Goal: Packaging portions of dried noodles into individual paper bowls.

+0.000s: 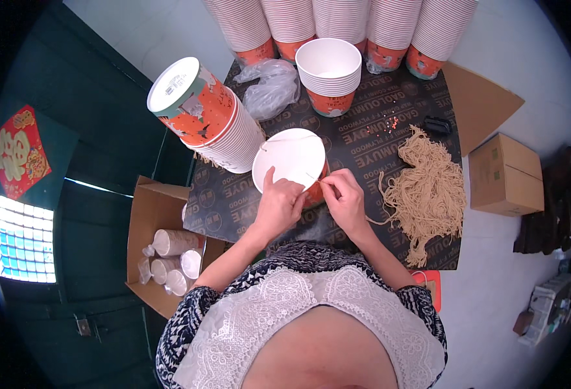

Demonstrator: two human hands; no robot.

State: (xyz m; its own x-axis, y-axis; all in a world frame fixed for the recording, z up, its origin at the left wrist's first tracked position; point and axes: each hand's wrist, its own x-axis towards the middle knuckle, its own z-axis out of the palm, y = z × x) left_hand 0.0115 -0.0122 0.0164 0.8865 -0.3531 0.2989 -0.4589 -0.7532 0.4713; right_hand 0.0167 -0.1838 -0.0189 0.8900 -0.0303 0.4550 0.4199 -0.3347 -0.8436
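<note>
A paper bucket, white inside and orange outside, is tilted toward me at the near part of the table. My left hand grips its near rim, with the index finger stretched over the inside. To the right of that rim, my right hand is closed in a pinch on a thin tan cord that runs to the bucket's edge. Another piece of cord crosses the bucket's far side. A large heap of tan cords lies to the right of my right hand.
Nested buckets stand beyond my hands; another stack leans at the left. Tall stacks line the back of the dark table. A clear plastic bag, small beads and a black object lie there. Cardboard boxes flank it.
</note>
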